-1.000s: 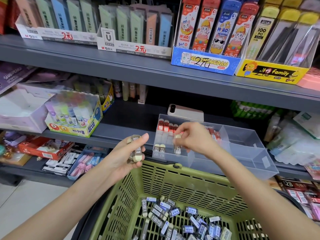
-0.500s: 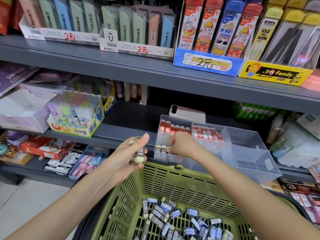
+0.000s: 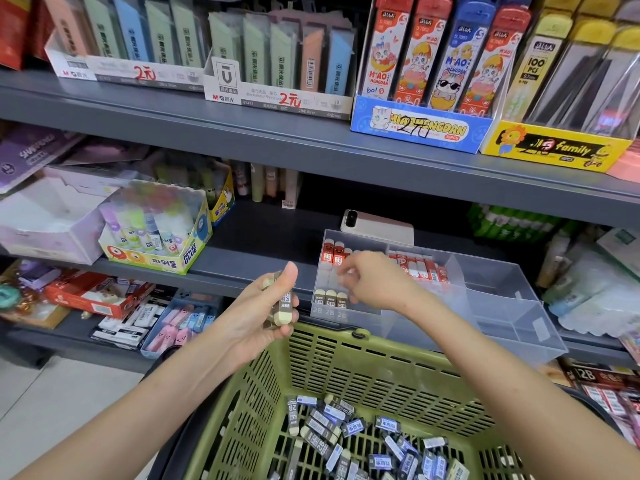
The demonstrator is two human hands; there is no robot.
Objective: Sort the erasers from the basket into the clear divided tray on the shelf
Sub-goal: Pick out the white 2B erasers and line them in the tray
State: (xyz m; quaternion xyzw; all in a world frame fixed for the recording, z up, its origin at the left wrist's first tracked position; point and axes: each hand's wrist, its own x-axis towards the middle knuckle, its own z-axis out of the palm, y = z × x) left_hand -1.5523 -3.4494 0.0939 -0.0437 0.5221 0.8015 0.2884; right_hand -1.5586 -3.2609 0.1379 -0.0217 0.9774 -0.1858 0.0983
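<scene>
Placement needed care: our left hand (image 3: 254, 318) gripped spare erasers (image 3: 283, 304) beside the clear tray (image 3: 504, 306), our right hand (image 3: 372, 284) sat in its left compartment, grip too blurred to tell, so we judged seating each upright against the brown row (image 3: 330, 297) best, most lying in the basket (image 3: 363, 372).

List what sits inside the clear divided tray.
Red-sleeved erasers along the back, three brown-sleeved erasers front left. The right hand covers the middle of the left compartment.

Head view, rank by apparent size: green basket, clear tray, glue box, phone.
1. green basket, though it is nearest the camera and cut off by the frame
2. clear tray
3. glue box
4. phone, lower edge behind the tray
</scene>
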